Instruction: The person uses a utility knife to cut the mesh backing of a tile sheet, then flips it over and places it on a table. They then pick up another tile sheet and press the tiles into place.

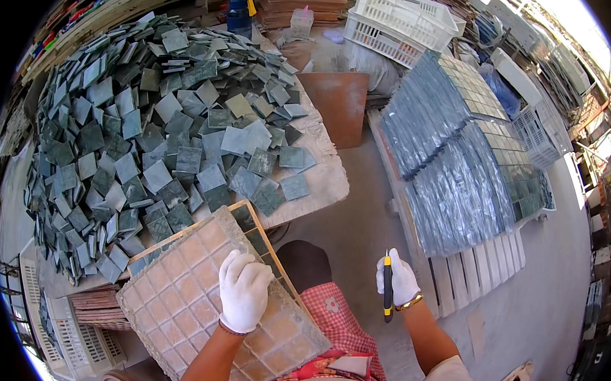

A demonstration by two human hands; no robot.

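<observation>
The left grip (244, 289) is being pressed flat, open, on the stiff, likely heavy, breakable tile sheet (186, 305), best taken by its edges, while a black-and-yellow tool (387, 284) is being clasped at three o'clock by the right grip (397, 280).

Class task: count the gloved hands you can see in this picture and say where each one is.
2. The left hand rests on the mesh-backed tile sheet; the right hand holds a black-and-yellow tool upright, beside the knee.
</observation>
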